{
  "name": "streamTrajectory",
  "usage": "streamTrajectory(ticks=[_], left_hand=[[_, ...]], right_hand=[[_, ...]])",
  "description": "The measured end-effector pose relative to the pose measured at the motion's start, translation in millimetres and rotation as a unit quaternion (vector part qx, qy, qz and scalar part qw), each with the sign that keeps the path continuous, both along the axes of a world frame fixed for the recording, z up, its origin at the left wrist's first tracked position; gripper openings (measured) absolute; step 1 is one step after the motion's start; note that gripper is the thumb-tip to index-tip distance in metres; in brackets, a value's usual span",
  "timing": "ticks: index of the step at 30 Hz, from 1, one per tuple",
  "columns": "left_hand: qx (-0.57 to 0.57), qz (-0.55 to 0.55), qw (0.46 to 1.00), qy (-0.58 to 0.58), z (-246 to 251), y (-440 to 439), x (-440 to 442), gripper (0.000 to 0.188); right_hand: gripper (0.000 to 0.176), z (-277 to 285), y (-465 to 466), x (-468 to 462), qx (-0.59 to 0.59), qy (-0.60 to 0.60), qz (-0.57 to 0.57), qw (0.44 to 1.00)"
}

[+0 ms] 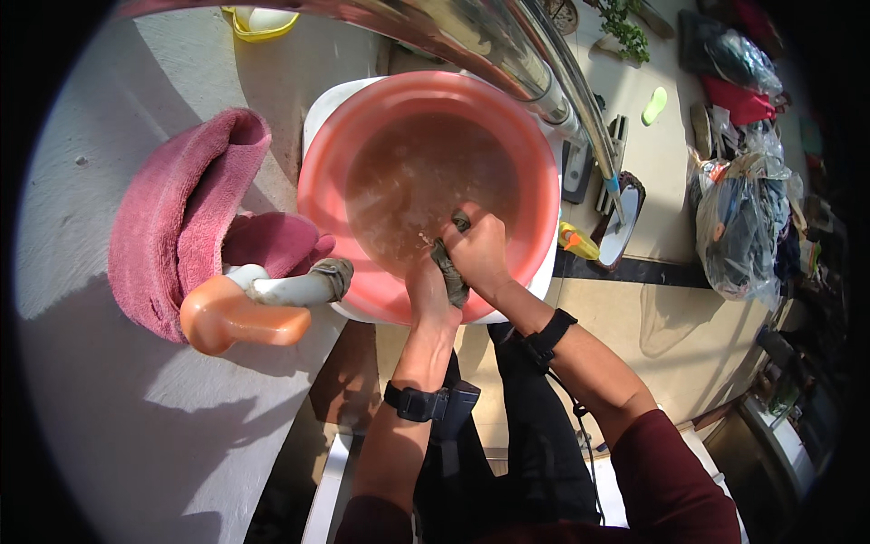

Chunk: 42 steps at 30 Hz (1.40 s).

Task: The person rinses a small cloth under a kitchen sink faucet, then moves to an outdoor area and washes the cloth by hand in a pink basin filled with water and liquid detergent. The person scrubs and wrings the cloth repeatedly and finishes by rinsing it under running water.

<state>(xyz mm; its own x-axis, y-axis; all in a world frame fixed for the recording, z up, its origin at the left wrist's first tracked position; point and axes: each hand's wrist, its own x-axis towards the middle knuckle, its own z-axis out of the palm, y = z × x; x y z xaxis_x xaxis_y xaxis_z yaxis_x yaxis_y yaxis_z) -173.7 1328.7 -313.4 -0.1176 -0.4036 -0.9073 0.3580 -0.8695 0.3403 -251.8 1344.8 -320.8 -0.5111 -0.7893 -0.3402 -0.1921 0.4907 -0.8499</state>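
Note:
A pink plastic basin (319, 170) holds murky brownish water (421, 170). Over its near side, a twisted grey-green cloth (448, 272) is gripped between my two hands. My right hand (479, 241) is closed around the upper end, and a small fold pokes out above its fingers. The lower length lies against my left hand (429, 289), whose fingers are mostly hidden behind the cloth and my right hand. Small bubbles show on the water close by. To the left, a white tap spout (292, 289) with an orange handle (245, 319) reaches to the basin's rim, a rag tied round its end.
A folded pink towel (170, 224) lies on the pale ledge (88, 238) at left. Metal poles (571, 81) slant across the basin's far right side. On the floor at right are a yellow bottle (578, 241), a brush (622, 217) and stuffed plastic bags (741, 217).

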Motion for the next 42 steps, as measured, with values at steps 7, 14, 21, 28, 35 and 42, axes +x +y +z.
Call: streamTrajectory(ticks=[7, 14, 21, 28, 35, 42], left_hand=[[-0.121, -0.028, 0.988, -0.088, 12.0, -13.4, 27.1, 0.045], [-0.255, -0.243, 0.935, -0.043, 24.4, -18.7, 75.3, 0.056], [-0.183, -0.166, 0.967, -0.061, 23.0, -26.9, 96.3, 0.027], [-0.191, -0.052, 0.972, -0.125, 24.5, -21.3, 106.8, 0.025], [-0.198, 0.017, 0.979, -0.038, 44.4, -20.9, 103.3, 0.03], [-0.335, -0.146, 0.931, -0.009, 72.6, 11.0, 42.7, 0.042]], right_hand=[[0.043, -21.8, 14.1, -61.6, 0.049, -0.408, -0.115, 0.904], [0.022, 16.8, 28.1, -106.6, 0.045, -0.509, -0.127, 0.85], [0.02, 10.7, 37.6, -122.6, 0.036, -0.475, -0.11, 0.872], [0.016, 17.2, 41.4, -121.8, -0.017, -0.472, -0.17, 0.865], [0.014, 18.5, 47.6, -115.0, -0.081, -0.344, -0.109, 0.929], [0.04, 46.0, 40.0, -53.4, -0.03, -0.613, -0.111, 0.782]])
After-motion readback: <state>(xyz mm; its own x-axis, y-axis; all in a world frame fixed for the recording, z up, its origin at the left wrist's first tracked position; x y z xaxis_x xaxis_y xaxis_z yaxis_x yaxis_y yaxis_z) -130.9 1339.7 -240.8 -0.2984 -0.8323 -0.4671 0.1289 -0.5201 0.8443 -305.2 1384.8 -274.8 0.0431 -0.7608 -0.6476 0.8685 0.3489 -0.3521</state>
